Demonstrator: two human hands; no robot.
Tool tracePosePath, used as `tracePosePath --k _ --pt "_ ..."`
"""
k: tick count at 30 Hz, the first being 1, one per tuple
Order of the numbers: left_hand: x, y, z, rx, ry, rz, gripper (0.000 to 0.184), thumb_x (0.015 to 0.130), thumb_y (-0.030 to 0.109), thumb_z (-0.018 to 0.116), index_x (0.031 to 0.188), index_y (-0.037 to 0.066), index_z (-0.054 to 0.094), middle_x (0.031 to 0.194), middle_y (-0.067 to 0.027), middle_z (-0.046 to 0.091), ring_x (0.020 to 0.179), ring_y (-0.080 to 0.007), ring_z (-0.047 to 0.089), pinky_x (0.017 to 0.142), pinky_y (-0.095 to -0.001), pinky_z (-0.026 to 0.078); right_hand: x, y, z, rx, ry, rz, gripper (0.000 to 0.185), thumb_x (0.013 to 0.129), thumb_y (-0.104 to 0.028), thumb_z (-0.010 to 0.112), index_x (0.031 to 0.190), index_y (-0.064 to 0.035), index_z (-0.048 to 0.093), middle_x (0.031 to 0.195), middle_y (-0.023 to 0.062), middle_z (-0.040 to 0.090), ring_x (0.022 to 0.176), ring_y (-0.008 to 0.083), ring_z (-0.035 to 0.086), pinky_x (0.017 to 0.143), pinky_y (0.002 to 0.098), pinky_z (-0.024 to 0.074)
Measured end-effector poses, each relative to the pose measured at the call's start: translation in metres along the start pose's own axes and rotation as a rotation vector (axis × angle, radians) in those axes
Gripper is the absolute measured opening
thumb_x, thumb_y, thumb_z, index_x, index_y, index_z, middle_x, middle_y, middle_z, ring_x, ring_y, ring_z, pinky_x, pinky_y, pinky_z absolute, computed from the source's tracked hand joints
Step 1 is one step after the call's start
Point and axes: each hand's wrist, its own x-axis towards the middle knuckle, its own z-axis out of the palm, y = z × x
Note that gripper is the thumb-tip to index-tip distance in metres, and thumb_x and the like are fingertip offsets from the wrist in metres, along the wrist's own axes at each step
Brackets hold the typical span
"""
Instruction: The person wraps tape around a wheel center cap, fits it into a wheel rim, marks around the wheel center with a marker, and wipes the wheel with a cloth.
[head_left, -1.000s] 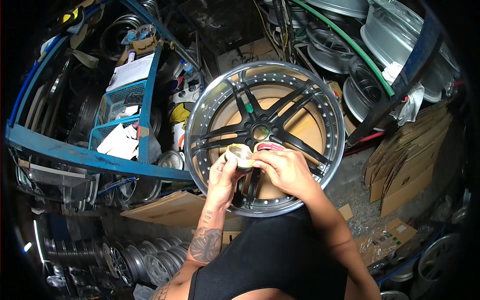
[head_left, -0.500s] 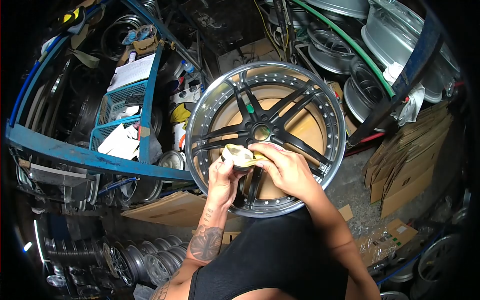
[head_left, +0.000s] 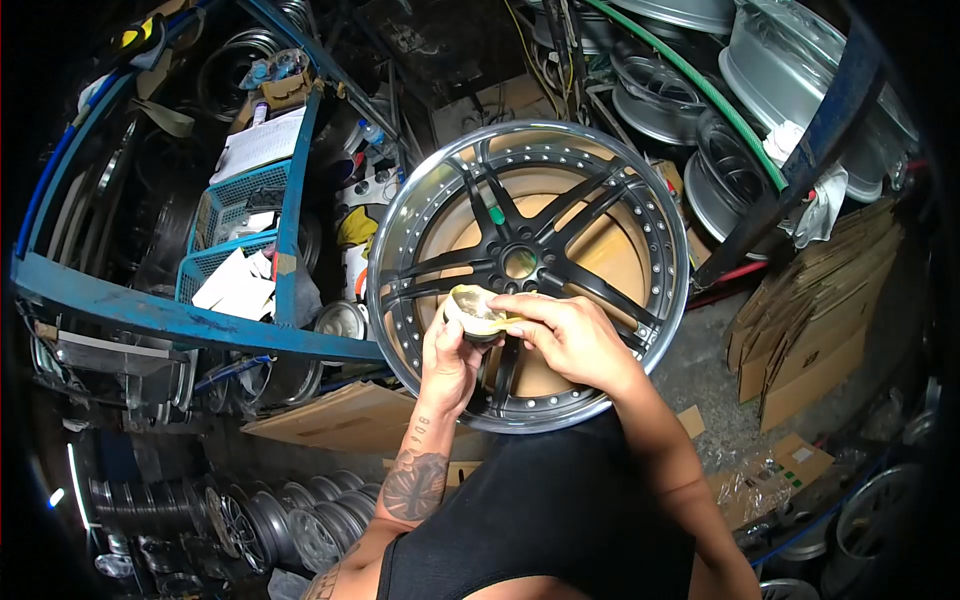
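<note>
A large wheel (head_left: 586, 232) with black spokes and a polished lip lies face up in front of me, cardboard showing beneath its spokes. Over its lower left spokes, my left hand (head_left: 448, 352) grips a small round tin (head_left: 474, 309) with a pale inside. A yellow cloth (head_left: 508, 324) hangs over the tin's right edge. My right hand (head_left: 568, 338) pinches this cloth, its index finger reaching into the tin's opening. What lies deep in the tin is too small to tell.
At the left stands a blue metal rack (head_left: 150, 305) with blue baskets (head_left: 220, 218) and papers. Silver wheels (head_left: 655, 95) are stacked at the upper right, near a green hose (head_left: 700, 88). Folded cardboard (head_left: 815, 320) leans at the right.
My right index finger has moved left into the tin's opening. The red-and-white round thing seen earlier under my right hand no longer shows. My left hand keeps its hold.
</note>
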Motion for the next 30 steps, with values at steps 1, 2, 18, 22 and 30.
tracePosePath --k 1,2,18,22,30 --pt "0.002 -0.002 -0.002 0.017 0.009 0.026 0.073 0.095 0.053 0.073 0.141 0.000 0.050 0.125 -0.0096 0.066 0.114 -0.0187 0.066 0.099 -0.0372 0.055 0.001 0.001 -0.001 -0.027 -0.005 -0.003 0.035 0.097 -0.014 0.065 0.131 -0.0133 0.070 0.105 0.0156 0.076 0.077 0.0278 0.076 0.071 0.0395 0.0592" --pt "0.004 -0.004 -0.004 0.034 0.017 0.053 0.072 0.094 0.052 0.074 0.139 0.001 0.051 0.124 -0.0094 0.066 0.115 -0.0186 0.066 0.099 -0.0372 0.055 0.000 -0.001 -0.004 -0.011 -0.011 0.009 0.035 0.097 -0.014 0.065 0.131 -0.0132 0.071 0.105 0.0156 0.076 0.077 0.0277 0.076 0.070 0.0394 0.0591" --pt "0.008 -0.011 0.001 0.111 -0.040 0.097 0.082 0.090 0.049 0.079 0.147 0.002 0.043 0.135 -0.0106 0.060 0.126 -0.0214 0.059 0.115 -0.0382 0.043 0.000 0.011 0.007 -0.093 0.129 -0.136 0.016 0.095 -0.014 0.070 0.109 -0.0069 0.075 0.093 0.0136 0.075 0.074 0.0270 0.075 0.067 0.0368 0.0586" --pt "0.008 -0.018 0.002 0.197 0.047 0.199 0.078 0.085 0.034 0.088 0.143 0.001 0.047 0.129 -0.0087 0.062 0.120 -0.0180 0.061 0.108 -0.0346 0.048 0.000 0.007 0.010 -0.125 0.127 -0.108 0.026 0.094 -0.023 0.072 0.118 -0.0146 0.075 0.101 0.0126 0.076 0.083 0.0362 0.074 0.071 0.0432 0.0594" --pt "0.006 -0.021 -0.012 -0.143 0.091 0.073 0.071 0.091 0.051 0.077 0.133 -0.002 0.057 0.117 -0.0121 0.070 0.102 -0.0210 0.071 0.083 -0.0327 0.061 0.003 0.005 0.000 -0.114 0.096 -0.255 0.055 0.096 -0.016 0.066 0.149 -0.0219 0.055 0.118 0.0154 0.074 0.097 0.0377 0.073 0.082 0.0451 0.0598"
